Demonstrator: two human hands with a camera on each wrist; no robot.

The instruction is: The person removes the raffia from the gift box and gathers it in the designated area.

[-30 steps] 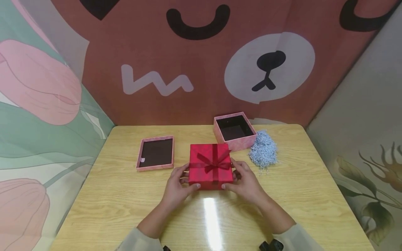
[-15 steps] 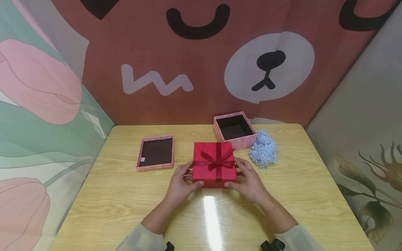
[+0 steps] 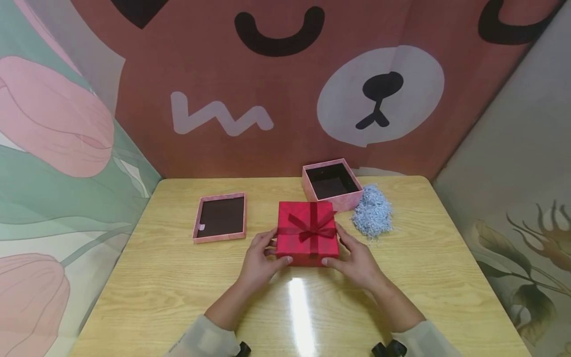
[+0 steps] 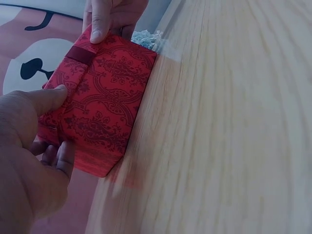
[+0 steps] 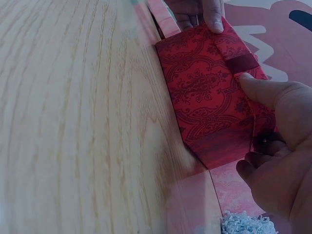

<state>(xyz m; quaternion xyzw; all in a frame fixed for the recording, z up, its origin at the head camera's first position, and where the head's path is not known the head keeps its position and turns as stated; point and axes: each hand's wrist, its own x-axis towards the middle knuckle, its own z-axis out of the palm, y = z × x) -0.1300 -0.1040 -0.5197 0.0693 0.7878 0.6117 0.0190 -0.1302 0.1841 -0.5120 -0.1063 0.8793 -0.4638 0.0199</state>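
Observation:
A red patterned gift box (image 3: 294,243) with a dark red ribbon bow (image 3: 311,229) stands on the table, between both hands. My left hand (image 3: 260,260) grips its left side near the lid, thumb on the front face and fingers along the side. On the other side my right hand (image 3: 359,260) holds it the same way, thumb on the front near the right corner. In the left wrist view the left thumb (image 4: 51,99) presses on the lid band, just above the box's front wall. The right wrist view shows the right thumb (image 5: 263,90) on that band too.
Behind the gift box stands an open pink box (image 3: 341,202) with a dark inside. Pale blue shredded paper (image 3: 372,212) is heaped beside it. A pink lid (image 3: 245,215) lies upturned at the left of the wooden table (image 3: 178,292). A patterned wall rises behind the table.
Both hands have slid the gift box a little to the right and slightly away, keeping their hold on its sides. The pink box, pink lid and shredded paper have stayed put.

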